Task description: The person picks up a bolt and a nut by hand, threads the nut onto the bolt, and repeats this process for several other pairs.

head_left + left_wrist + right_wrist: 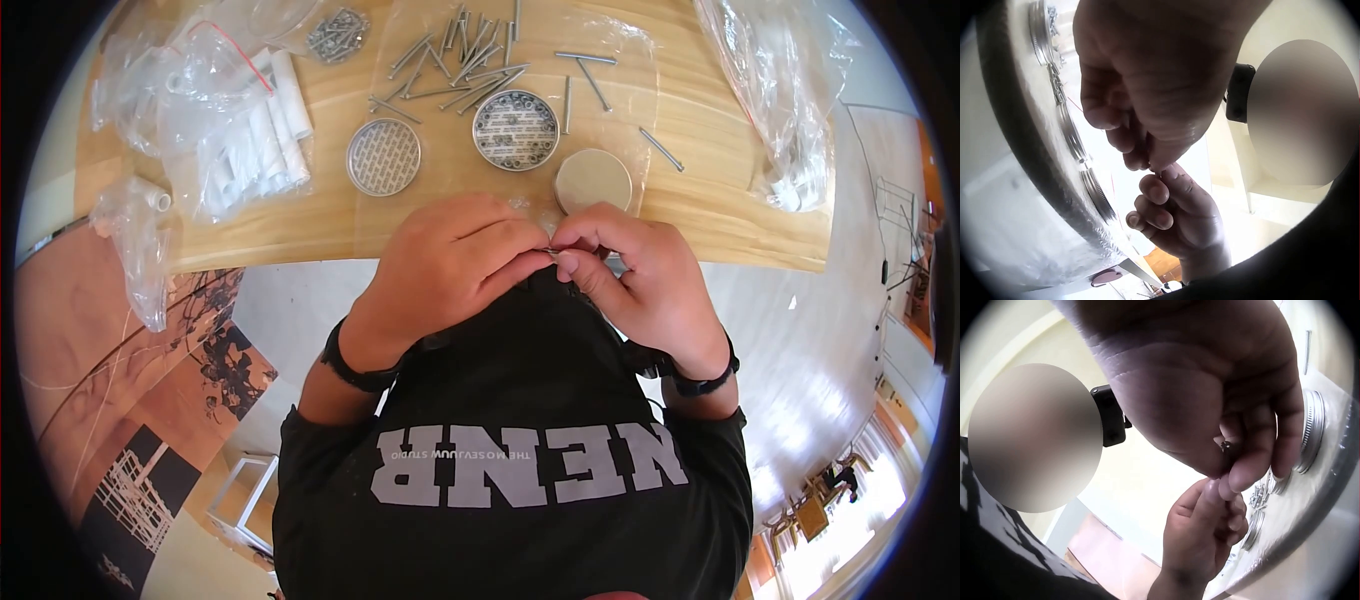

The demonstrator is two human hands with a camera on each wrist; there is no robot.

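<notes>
Both hands meet just off the table's near edge, fingertips together. My left hand (pixel 445 262) pinches with thumb and forefinger at a tiny thin piece, mostly hidden by the fingertips. From the other side my right hand (pixel 645 285) pinches at the same spot. In the right wrist view a small dark metal part (pixel 1227 447) shows among the right hand's curled fingers; its exact kind cannot be told. Just beyond the hands stand a round tin (pixel 515 131) holding several small metal rings or nuts, a shallow paper-lined lid (pixel 384 157) and a plain round tin lid (pixel 594 182).
Long bolts (pixel 470 60) lie scattered on a clear plastic sheet behind the tins. A bag of small hardware (pixel 338 36) lies at the back. White tubes (pixel 265 145) in plastic bags fill the left side. More plastic bagging (pixel 785 90) hangs toward the right edge.
</notes>
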